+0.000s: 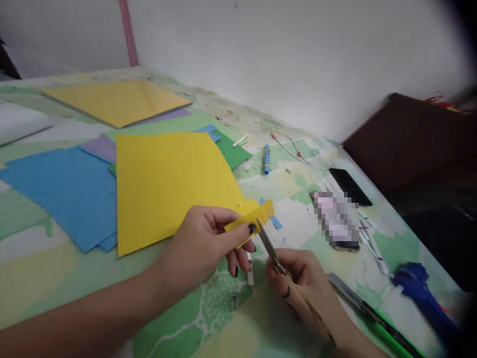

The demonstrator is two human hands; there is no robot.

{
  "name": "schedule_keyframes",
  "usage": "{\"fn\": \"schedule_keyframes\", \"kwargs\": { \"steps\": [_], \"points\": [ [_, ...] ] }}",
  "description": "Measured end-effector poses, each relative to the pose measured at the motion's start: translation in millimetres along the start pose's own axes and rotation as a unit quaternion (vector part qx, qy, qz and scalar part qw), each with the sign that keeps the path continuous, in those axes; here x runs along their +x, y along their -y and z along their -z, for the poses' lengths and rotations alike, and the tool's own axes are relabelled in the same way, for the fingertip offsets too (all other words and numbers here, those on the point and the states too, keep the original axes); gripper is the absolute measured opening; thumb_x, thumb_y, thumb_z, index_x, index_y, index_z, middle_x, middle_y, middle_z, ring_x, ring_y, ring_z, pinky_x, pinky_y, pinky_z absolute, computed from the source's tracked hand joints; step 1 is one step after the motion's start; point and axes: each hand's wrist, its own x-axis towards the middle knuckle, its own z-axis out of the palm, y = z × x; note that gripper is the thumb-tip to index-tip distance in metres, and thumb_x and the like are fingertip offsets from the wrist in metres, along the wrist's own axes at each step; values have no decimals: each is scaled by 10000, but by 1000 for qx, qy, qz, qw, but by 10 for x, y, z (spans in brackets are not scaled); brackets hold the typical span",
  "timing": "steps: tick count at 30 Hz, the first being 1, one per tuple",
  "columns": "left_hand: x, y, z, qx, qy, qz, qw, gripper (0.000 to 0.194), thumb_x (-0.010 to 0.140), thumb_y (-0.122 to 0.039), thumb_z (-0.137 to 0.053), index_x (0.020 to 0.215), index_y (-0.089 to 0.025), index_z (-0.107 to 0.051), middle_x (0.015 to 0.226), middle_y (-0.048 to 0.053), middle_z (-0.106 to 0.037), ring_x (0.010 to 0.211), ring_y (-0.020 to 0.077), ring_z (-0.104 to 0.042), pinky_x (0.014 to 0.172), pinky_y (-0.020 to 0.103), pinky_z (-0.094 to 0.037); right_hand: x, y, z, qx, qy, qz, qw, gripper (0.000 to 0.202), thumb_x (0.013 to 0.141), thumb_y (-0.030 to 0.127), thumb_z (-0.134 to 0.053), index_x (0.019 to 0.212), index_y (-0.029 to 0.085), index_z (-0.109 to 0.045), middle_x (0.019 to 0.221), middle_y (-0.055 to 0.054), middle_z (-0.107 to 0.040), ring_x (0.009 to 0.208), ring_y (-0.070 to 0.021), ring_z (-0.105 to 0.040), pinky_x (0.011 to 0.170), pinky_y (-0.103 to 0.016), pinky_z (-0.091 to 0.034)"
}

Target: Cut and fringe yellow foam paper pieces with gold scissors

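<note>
A small yellow paper strip (pixel 266 211) with notches along its far edge is pinched between the thumb and fingers of my left hand (pixel 212 236). My right hand (pixel 307 288) is closed around a pair of scissors (pixel 269 247), whose blade tips meet the strip just beside my left thumb. Behind my left hand lies a large yellow sheet (pixel 171 184). Small blue paper scraps (pixel 276 222) rest on the table just beyond the strip. A white marker (pixel 250 273) lies beneath my left fingers, partly hidden.
Blue sheets (pixel 70 194) and a yellow pad (pixel 119 102) lie left. A rolled blue paper (pixel 266 159) sits beyond my hands. On the right are a blurred-out phone (pixel 335 221), a black phone (pixel 350 186), markers (pixel 372 248), a green cutter (pixel 387 330) and a blue tool (pixel 421 288).
</note>
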Motion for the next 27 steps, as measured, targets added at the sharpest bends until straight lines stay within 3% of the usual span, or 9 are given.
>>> {"fn": "schedule_keyframes", "kwargs": {
  "steps": [11, 27],
  "points": [
    [-1, 30, 21, 13, 15, -2, 1000, 216, 756, -200, -572, 560, -116, -612, 436, 8, -610, 334, 70, -519, 345, 136, -400, 24, 19, 0, -27, -16, 2, 1000, 554, 566, 663, -641, 474, 177, -394, 434, 69, -278, 433, -61, -233, 384, -205, -162],
    [-6, 13, 16, 11, 17, -2, 1000, 226, 759, -191, -566, 550, -113, -601, 436, 2, -606, 335, 64, -521, 346, 129, -402, 27, 12, 6, -56, -32, -18, 998, 398, 603, 428, -693, 457, 169, -429, 414, 68, -301, 420, -61, -238, 375, -201, -161]
  ]
}}
